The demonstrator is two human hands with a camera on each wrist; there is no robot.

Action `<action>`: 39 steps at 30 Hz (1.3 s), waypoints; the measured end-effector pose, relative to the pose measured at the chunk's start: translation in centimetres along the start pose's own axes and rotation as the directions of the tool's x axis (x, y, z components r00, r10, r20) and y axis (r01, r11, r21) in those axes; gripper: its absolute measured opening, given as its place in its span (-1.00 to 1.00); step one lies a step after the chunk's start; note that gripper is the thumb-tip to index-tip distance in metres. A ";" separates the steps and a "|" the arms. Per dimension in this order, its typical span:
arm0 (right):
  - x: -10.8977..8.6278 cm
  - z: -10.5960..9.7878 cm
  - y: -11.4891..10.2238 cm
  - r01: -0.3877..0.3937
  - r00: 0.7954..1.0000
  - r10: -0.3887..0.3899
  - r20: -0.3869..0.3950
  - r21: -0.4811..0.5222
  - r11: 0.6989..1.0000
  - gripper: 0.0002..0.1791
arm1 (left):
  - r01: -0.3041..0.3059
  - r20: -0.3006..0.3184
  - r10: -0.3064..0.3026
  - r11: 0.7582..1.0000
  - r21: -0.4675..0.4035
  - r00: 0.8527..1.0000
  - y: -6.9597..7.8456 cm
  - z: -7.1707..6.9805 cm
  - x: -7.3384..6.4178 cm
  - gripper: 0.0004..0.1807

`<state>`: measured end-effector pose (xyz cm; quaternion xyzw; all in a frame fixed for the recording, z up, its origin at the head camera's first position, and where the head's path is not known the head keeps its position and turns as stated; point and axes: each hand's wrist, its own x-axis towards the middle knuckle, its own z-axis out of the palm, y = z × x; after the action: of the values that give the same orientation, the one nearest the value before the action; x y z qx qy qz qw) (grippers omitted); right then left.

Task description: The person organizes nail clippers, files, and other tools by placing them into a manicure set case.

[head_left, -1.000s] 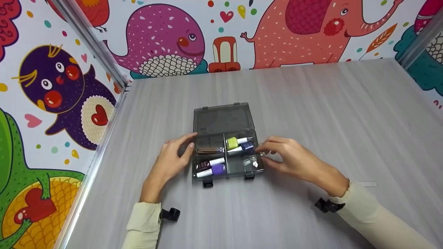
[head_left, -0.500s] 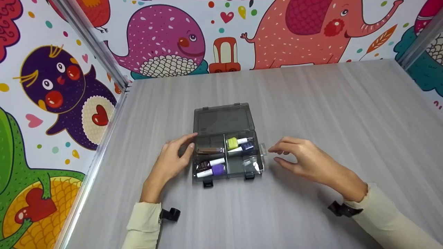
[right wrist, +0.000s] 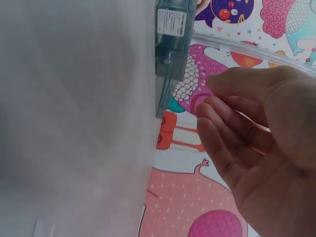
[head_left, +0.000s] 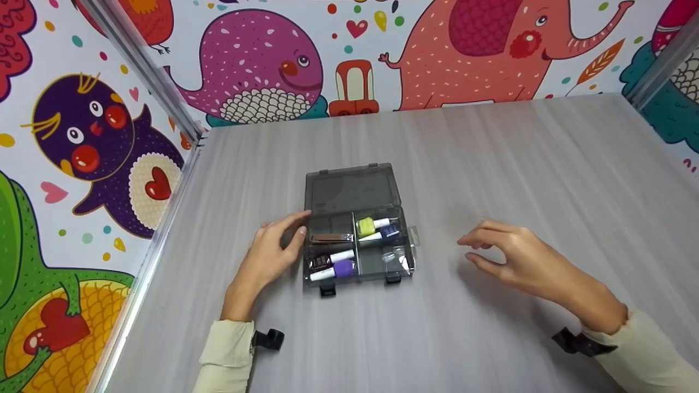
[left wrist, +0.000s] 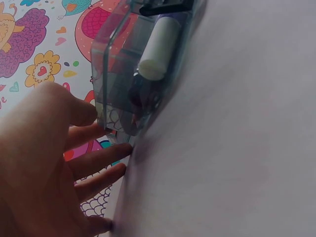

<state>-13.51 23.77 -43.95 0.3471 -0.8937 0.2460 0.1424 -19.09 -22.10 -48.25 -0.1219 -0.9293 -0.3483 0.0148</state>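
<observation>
A dark translucent compartment box [head_left: 377, 262] lies with its lid [head_left: 352, 188] folded back. Yellow [head_left: 366, 226] and navy [head_left: 390, 232] nail polish bottles share its upper right section. A brown nail clipper [head_left: 330, 238] sits at upper left, with dark red [head_left: 320, 262] and purple [head_left: 344, 268] polishes below. Clear plastic pieces [head_left: 396, 259] occupy the lower right. My left hand [head_left: 268, 251] touches the box's left side with thumb and fingertips, fingers fairly straight. To the right, my right hand [head_left: 519, 256] hovers apart from the box, holding nothing, fingers loosely bent.
A clear plastic tab [head_left: 414, 236] sticks out beside the box's right wall. Two black latches [head_left: 327, 290] hang at its front. Cartoon-printed walls [head_left: 256, 60] border the grey wood-grain table [head_left: 491, 153] at the back and left.
My right hand has left the clear tab at the box's right edge and moved away to the right. The left hand and the box have stayed in place.
</observation>
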 end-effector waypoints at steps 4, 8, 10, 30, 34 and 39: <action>-1.3 -0.7 0.5 -0.019 1.000 0.019 0.014 -0.027 0.999 -0.59 | 0.007 0.000 -0.007 1.000 0.001 1.000 0.0 0.0 0.0 -0.52; -2.5 -1.8 1.1 -0.061 0.997 0.063 0.038 -0.059 0.996 -0.61 | 0.002 -0.001 -0.002 1.000 0.000 1.000 0.0 0.1 -0.1 -0.53; -3.0 -2.4 1.4 -0.087 0.994 0.091 0.054 -0.074 0.993 -0.62 | -0.006 -0.004 0.006 1.000 0.001 1.000 0.0 0.1 -0.1 -0.53; -7.3 -4.5 3.7 -0.220 0.950 0.239 0.201 -0.113 0.969 -0.67 | 0.015 -0.003 -0.015 1.000 0.006 1.000 0.0 0.1 -0.1 -0.52; -7.7 -4.8 4.0 -0.260 0.924 0.277 0.265 -0.098 0.961 -0.69 | 0.017 -0.004 -0.017 1.000 0.004 1.000 0.0 0.1 -0.1 -0.52; -8.3 -5.0 4.2 -0.249 0.918 0.261 0.297 -0.080 0.965 -0.68 | -0.013 -0.006 0.012 1.000 -0.008 1.000 0.0 0.1 -0.1 -0.51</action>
<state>-10.02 33.77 -44.74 0.2585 -0.9473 0.1876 -0.0236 -19.00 -22.07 -48.33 -0.1267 -0.9270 -0.3524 0.0193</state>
